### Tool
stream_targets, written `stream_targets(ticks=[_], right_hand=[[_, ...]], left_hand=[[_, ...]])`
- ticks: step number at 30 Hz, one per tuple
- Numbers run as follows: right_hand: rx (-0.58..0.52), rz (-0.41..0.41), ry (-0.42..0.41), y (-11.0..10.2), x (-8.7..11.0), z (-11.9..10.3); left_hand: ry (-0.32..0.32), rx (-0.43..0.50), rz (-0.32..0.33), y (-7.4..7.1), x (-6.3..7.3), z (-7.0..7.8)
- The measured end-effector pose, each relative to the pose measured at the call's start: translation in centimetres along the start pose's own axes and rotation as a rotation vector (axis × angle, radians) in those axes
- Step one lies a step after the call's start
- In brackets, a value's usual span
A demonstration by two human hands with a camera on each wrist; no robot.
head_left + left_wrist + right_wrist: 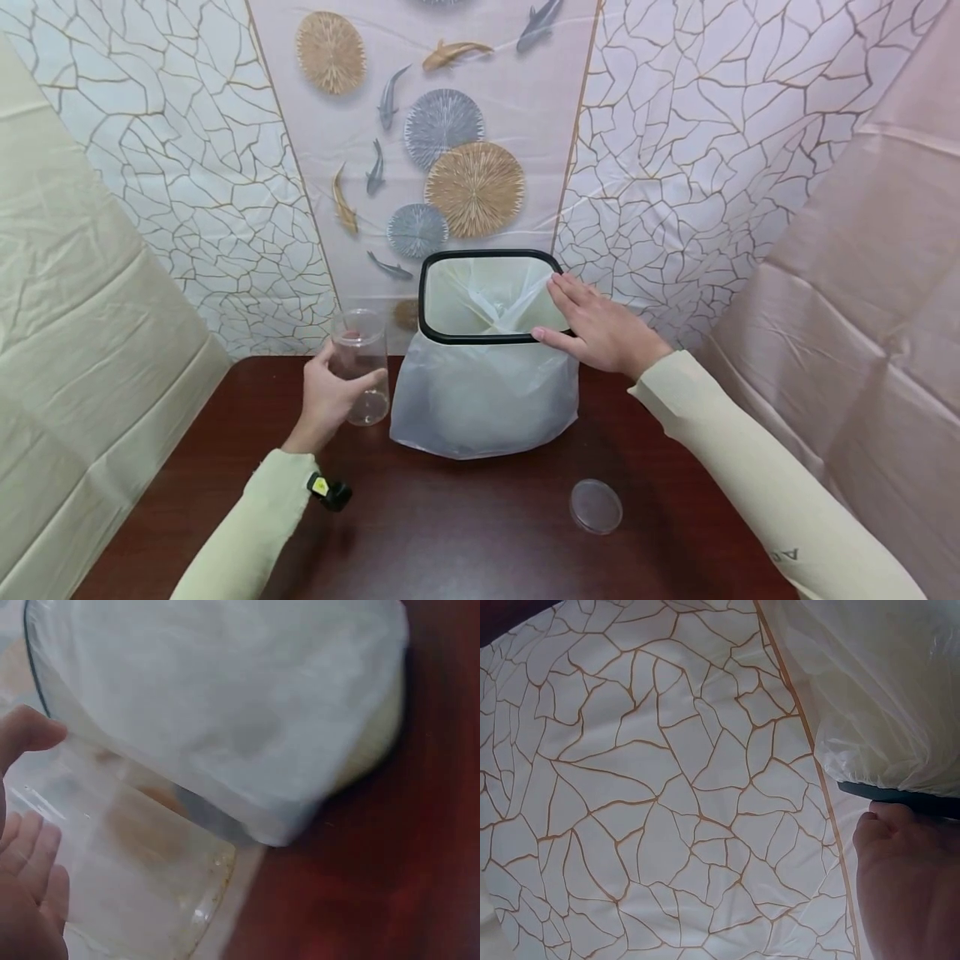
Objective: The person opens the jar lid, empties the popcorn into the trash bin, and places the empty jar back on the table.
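Observation:
On the left of the head view, my left hand [327,396] grips a clear, see-through cylindrical container [370,407], its thumb and fingers around the side. In the left wrist view the container [150,855] is tilted beside the white bag. My right hand [600,329] lies over the right corner of the bin's black rim [495,339], fingers extended. A translucent white bag [483,408] lines the pale bin and hangs down over its outside. In the right wrist view the hand [911,889] sits right at the dark rim [900,796].
A round clear lid [596,506] lies flat on the dark red-brown table [465,533], front right of the bin. Patterned cloth [645,167] hangs right behind the table. Pale fabric walls [90,333] close in both sides.

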State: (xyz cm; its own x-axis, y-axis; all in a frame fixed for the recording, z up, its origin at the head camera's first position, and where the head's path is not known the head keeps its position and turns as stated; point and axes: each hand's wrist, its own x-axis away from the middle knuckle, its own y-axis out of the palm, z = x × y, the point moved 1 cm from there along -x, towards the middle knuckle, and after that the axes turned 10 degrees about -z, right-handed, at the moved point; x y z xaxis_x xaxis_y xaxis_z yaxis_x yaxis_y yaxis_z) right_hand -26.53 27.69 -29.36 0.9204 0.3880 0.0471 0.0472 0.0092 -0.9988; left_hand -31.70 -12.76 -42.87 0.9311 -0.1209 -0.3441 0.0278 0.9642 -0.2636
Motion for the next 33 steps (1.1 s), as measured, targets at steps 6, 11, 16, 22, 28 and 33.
stream_targets(ticks=[6, 11, 16, 22, 28, 33], right_hand=[[-0.005, -0.006, -0.020, 0.0, -0.8, -0.3], [-0.017, -0.011, -0.034, 0.0, -1.2, -0.5], [-0.034, -0.010, -0.044, -0.1, -1.5, -0.7], [-0.112, -0.029, -0.006, -0.2, -1.1, 0.0], [-0.267, -0.007, 0.022, -0.8, 0.1, 1.1], [-0.326, 0.089, 0.035, -1.4, 2.0, 1.7]], left_hand=[[-0.029, 0.059, 0.054, 0.6, 2.4, -3.3], [-0.056, 0.113, 0.082, 0.9, 4.0, -5.2], [-0.020, 0.144, 0.086, 1.1, 5.0, -6.6], [0.020, 0.109, -0.007, 1.6, 5.0, -7.3], [-0.051, -0.179, -0.087, 1.6, 4.5, -7.2], [-0.070, -0.460, -0.169, 0.3, 5.4, -7.1]])
